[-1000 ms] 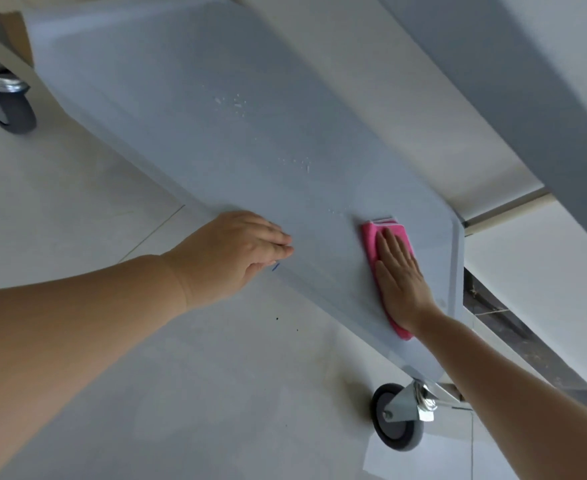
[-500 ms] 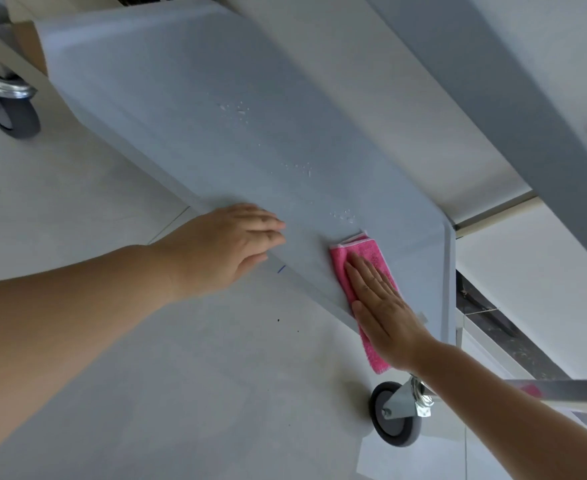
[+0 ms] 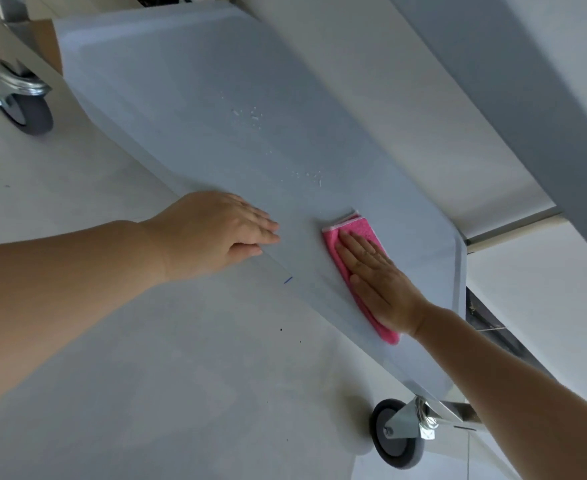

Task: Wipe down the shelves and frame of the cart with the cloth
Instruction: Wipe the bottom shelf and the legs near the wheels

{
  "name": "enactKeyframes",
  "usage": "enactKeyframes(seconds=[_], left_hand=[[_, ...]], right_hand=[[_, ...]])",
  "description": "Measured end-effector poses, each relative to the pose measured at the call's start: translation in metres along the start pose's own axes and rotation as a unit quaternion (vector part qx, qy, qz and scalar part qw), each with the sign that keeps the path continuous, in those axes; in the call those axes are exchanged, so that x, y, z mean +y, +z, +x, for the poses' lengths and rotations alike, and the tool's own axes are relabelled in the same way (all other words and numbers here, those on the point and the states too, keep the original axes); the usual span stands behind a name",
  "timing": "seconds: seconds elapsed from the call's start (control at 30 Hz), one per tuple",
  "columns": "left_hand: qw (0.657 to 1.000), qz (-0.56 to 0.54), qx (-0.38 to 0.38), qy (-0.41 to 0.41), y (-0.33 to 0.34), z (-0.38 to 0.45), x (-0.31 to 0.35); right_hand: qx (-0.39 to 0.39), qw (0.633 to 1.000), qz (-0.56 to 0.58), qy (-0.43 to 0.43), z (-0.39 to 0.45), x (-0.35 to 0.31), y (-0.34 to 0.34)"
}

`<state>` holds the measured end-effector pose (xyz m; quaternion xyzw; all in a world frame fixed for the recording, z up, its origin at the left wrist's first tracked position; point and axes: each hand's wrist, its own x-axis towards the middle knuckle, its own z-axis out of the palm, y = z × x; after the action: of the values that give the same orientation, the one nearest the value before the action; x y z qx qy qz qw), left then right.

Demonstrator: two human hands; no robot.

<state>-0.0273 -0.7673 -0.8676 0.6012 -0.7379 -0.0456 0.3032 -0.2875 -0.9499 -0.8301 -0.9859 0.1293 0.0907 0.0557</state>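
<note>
Under the flat, spread right hand (image 3: 380,285), the pink cloth (image 3: 352,233) lies pressed against the cart shelf (image 3: 188,109).

A pale blue-grey shelf (image 3: 188,109) crosses the frame diagonally; a pink cloth (image 3: 356,233) and water droplets (image 3: 250,116) lie on it.

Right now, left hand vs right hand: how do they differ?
The right hand lies flat on the pink cloth, well onto the shelf; the left hand is bare and rests at the shelf's near edge, thumb under the lip. Both have straight fingers and touch the same shelf.
</note>
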Motion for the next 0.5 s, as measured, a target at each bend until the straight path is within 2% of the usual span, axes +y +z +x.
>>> enactKeyframes(seconds=[0.2,0.5], left_hand=[[0.998,-0.035,-0.046,-0.018,-0.003,0.003,-0.011],[0.995,-0.065,-0.078,-0.024,-0.006,0.006,-0.013]], right_hand=[[0.059,0.99,0.012,0.129,0.029,0.043,-0.002],[0.029,0.959,-0.015,0.281,0.067,0.123,-0.012]])
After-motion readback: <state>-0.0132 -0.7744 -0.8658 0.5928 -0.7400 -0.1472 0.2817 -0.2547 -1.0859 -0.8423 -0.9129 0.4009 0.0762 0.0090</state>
